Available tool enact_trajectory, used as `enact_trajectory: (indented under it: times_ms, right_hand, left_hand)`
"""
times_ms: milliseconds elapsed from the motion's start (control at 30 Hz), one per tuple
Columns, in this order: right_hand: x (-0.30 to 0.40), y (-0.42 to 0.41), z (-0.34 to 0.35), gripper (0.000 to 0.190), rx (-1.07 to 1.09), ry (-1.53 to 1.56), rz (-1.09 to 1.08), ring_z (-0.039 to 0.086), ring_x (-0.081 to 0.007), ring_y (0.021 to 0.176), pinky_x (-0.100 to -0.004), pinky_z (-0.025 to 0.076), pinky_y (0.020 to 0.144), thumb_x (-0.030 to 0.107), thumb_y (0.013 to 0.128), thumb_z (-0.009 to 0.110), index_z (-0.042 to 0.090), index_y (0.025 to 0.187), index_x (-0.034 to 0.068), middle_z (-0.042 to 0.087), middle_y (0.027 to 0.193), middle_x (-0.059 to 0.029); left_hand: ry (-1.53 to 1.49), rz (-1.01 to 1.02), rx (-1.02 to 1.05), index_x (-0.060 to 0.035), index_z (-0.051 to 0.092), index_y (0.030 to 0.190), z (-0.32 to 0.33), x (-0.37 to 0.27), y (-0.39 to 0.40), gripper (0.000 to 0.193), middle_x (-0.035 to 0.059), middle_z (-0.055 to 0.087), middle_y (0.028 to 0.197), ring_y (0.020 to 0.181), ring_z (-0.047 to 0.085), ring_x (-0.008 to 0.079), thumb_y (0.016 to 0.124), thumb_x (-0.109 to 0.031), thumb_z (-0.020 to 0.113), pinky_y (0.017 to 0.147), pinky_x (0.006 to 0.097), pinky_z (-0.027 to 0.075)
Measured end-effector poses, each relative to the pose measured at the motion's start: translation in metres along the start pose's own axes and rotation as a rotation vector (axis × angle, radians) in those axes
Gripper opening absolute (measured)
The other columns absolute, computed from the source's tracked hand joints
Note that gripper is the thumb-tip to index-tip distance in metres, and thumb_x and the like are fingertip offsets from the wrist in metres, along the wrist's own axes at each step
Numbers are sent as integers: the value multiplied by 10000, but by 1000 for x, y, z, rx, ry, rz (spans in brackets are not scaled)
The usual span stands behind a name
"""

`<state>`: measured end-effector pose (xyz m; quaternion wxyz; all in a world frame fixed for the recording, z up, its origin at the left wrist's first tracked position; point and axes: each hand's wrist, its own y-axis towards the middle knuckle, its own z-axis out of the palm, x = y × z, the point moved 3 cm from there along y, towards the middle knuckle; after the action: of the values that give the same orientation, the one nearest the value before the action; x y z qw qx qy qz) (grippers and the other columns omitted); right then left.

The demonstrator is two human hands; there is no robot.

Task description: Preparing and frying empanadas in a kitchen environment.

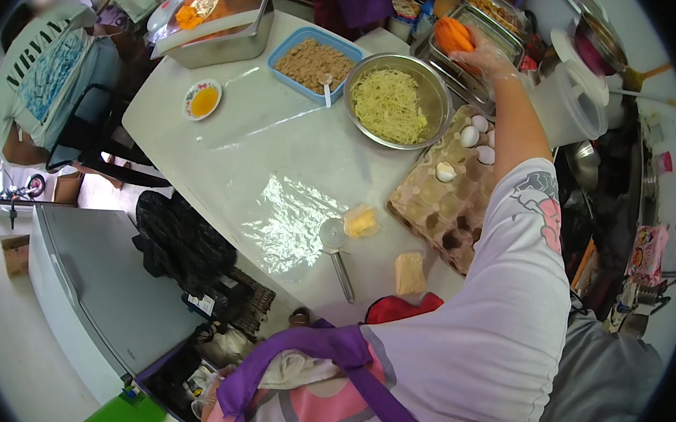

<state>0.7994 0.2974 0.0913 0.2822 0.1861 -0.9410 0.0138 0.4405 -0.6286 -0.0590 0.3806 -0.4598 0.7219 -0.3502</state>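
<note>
My right hand [481,60], in a clear plastic glove, reaches to the far right of the table. Its fingers are closed around a smooth orange lump [452,36], which looks like dough, above a metal tray [467,72]. Below the forearm lies a cardboard egg tray [420,185] with several white eggs [469,137] and a broken eggshell [445,172]. Left of it stands a steel bowl [438,109] of pale green shreds [389,105]. I do not see my left hand.
A blue tub [292,33] holds brown crumbly filling [314,63] and a white spoon [327,91]. Yellow liquid fills a small dish [190,95]. A pizza cutter [339,265] lies near two yellowish blocks [409,273]. A steel pan [232,48] holds orange dough [191,16]. People are nearby.
</note>
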Motion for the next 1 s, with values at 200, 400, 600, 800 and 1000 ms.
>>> enact_trajectory:
  times_ms: [200,400,600,800,1000]
  right_hand:
    - [0,2,-6,841,-21,241,208,371,-262,1339,-387,301,1070,616,835,571,289,1489,169,368,1489,-108]
    - [24,-14,5,891,-1,581,253,259,-254,1402,-413,202,1123,673,850,504,244,1499,119,273,1535,-86]
    - [38,-62,-9,691,-297,354,40,303,-281,1386,-368,217,1136,521,970,373,323,1439,16,329,1487,-172]
    - [149,-181,71,445,-255,583,-351,424,-237,1314,-326,314,1088,19,941,462,401,1374,-63,452,1406,-185]
    - [255,-309,197,282,233,872,-274,598,-175,1045,-294,458,944,51,924,567,590,1194,-29,627,1159,-116]
  left_hand:
    - [25,26,40,9,671,1083,-10,-21,30,407,136,705,981,893,667,207,774,-255,691,820,309,508]
    - [-56,-20,5,8,671,1083,8,-5,19,412,136,706,982,893,670,209,773,-263,690,822,312,509]
    - [-174,-14,-139,-2,666,1099,11,15,-6,446,131,691,1076,981,664,234,780,-313,668,880,324,496]
    - [-512,92,-201,0,621,1169,58,35,-31,456,167,634,1195,1093,613,271,806,-275,652,942,341,465]
    - [-635,124,-439,-40,595,1200,78,22,-102,385,159,620,1176,1105,593,282,887,-264,601,947,366,462]
